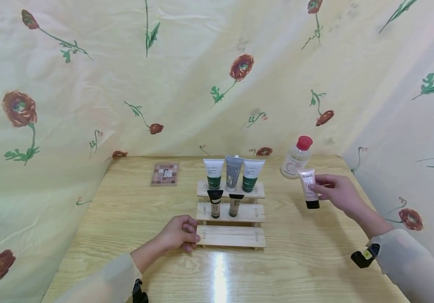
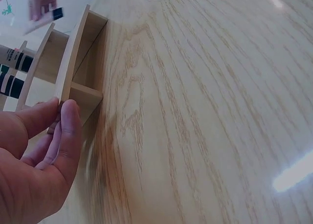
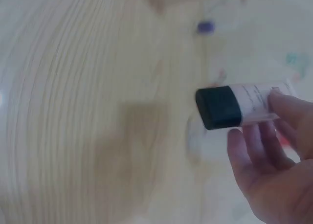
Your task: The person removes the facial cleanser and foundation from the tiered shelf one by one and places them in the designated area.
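A small pale pink cosmetic tube (image 1: pixel 309 189) with a black cap (image 3: pixel 218 107) is pinched in my right hand (image 1: pixel 336 193), held in the air cap downward, right of the rack. My left hand (image 1: pixel 179 233) grips the left end of the lowest step of a three-step wooden display rack (image 1: pixel 230 236); thumb and fingers pinch the board's edge in the left wrist view. On the top step stand two white-and-green tubes (image 1: pixel 214 173) with a grey tube (image 1: pixel 234 173) between them. Two small dark-capped tubes (image 1: pixel 215 204) stand on the middle step. The lowest step bears nothing.
A clear bottle with a red cap (image 1: pixel 296 157) stands at the table's back right, just behind the held tube. An eyeshadow palette (image 1: pixel 164 174) lies flat at the back left. Flower-printed cloth (image 1: pixel 186 75) hangs behind the wooden table (image 1: pixel 133 202) and along its sides.
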